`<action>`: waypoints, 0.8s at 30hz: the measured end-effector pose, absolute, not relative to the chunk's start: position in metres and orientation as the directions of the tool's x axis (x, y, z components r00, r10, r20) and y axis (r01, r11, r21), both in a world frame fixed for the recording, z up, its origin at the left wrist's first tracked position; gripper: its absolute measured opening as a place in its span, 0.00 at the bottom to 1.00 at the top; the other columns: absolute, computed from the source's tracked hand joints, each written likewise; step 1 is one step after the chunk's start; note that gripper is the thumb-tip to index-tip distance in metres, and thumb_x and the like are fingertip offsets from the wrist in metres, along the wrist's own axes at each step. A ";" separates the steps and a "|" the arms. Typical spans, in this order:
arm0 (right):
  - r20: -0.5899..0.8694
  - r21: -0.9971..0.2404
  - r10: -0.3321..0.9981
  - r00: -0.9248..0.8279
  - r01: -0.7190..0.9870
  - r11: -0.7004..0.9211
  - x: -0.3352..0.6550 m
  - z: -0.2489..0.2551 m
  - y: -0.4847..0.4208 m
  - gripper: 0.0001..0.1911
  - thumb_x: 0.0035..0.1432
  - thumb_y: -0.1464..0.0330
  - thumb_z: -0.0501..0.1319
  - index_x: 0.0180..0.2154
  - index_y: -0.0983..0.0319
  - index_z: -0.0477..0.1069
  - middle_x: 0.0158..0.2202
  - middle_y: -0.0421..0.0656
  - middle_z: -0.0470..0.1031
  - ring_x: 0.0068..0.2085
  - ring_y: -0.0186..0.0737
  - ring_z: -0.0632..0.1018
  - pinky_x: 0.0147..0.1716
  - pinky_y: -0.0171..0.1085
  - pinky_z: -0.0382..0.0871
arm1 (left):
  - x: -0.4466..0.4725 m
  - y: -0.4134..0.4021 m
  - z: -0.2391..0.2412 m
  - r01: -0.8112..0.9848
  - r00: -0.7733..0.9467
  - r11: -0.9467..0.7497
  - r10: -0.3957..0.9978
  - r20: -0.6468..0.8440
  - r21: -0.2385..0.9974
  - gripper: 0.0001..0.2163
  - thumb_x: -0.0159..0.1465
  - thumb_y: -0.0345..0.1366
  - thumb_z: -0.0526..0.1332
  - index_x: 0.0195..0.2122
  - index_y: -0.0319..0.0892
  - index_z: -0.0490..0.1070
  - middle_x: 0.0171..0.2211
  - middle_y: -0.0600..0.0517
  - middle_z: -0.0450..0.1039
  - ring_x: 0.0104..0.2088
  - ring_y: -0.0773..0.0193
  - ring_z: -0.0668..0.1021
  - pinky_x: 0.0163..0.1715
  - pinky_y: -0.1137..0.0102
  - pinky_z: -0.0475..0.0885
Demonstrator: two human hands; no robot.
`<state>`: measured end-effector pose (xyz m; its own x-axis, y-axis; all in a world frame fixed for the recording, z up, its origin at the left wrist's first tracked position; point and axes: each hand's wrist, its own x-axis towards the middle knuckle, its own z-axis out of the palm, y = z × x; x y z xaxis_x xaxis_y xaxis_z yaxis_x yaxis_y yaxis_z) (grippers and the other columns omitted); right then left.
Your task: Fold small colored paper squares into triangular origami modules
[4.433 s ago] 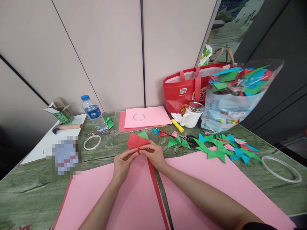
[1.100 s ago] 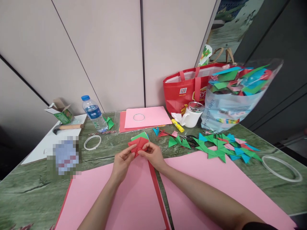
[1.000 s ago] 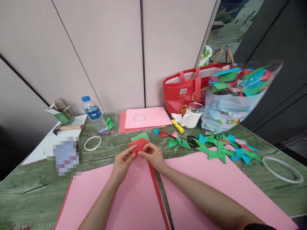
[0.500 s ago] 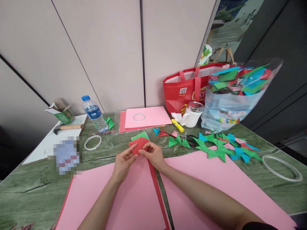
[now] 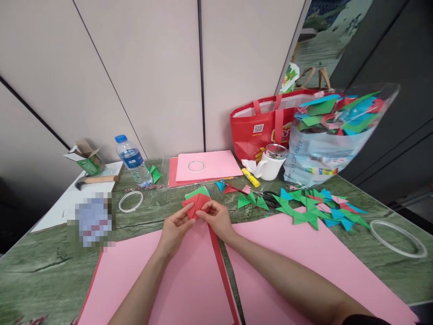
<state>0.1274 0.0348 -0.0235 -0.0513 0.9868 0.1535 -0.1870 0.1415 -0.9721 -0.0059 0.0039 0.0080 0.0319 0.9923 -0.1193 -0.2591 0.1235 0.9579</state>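
Observation:
A small folded red paper (image 5: pixel 195 204) is pinched between both hands just above the table's middle. My left hand (image 5: pixel 174 229) grips its lower left edge with thumb and fingers closed. My right hand (image 5: pixel 216 218) pinches its right side, fingers curled. A green paper square (image 5: pixel 196 192) lies just behind the red piece. Under my forearms lie large pink sheets (image 5: pixel 189 280) with a red strip (image 5: pixel 221 271) between them.
Folded green, blue and pink triangles (image 5: pixel 314 207) are scattered to the right, near scissors (image 5: pixel 269 196), a yellow glue stick (image 5: pixel 250 177), a white mug (image 5: pixel 270 164), a red bag (image 5: pixel 267 124) and a clear bag of paper pieces (image 5: pixel 331 135). A water bottle (image 5: pixel 131 160), tape rings (image 5: pixel 130 201) and a box (image 5: pixel 84 158) stand left.
Since the oldest frame the red paper has been folded smaller and turned into a diamond shape between my fingers. Over the last second the hands barely move.

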 end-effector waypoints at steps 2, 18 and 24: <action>0.154 -0.972 0.987 -0.047 -0.189 0.143 0.127 -0.024 0.035 0.12 0.39 0.64 0.65 0.24 0.62 0.65 0.22 0.37 0.67 0.24 0.32 0.70 0.24 0.32 0.66 | -0.005 0.004 0.007 -0.217 0.034 0.113 0.994 -0.108 0.970 0.26 0.45 0.30 0.66 0.47 0.40 0.68 0.37 0.48 0.75 0.42 0.60 0.73 0.41 0.68 0.68; 0.112 -0.972 0.993 -0.031 -0.209 0.103 0.126 -0.018 0.032 0.11 0.40 0.63 0.64 0.24 0.62 0.66 0.20 0.36 0.68 0.20 0.31 0.70 0.21 0.32 0.65 | -0.002 0.003 -0.004 -0.127 -0.082 0.035 0.996 -0.046 0.991 0.24 0.45 0.33 0.66 0.46 0.38 0.69 0.24 0.53 0.73 0.28 0.66 0.73 0.28 0.73 0.68; 0.116 -0.975 0.993 -0.036 -0.197 0.107 0.126 -0.018 0.032 0.11 0.41 0.63 0.64 0.23 0.62 0.65 0.19 0.36 0.67 0.19 0.30 0.68 0.20 0.31 0.64 | -0.002 0.004 -0.005 -0.130 -0.085 0.028 0.996 -0.039 0.991 0.23 0.45 0.33 0.66 0.45 0.39 0.70 0.25 0.53 0.74 0.29 0.66 0.73 0.28 0.74 0.68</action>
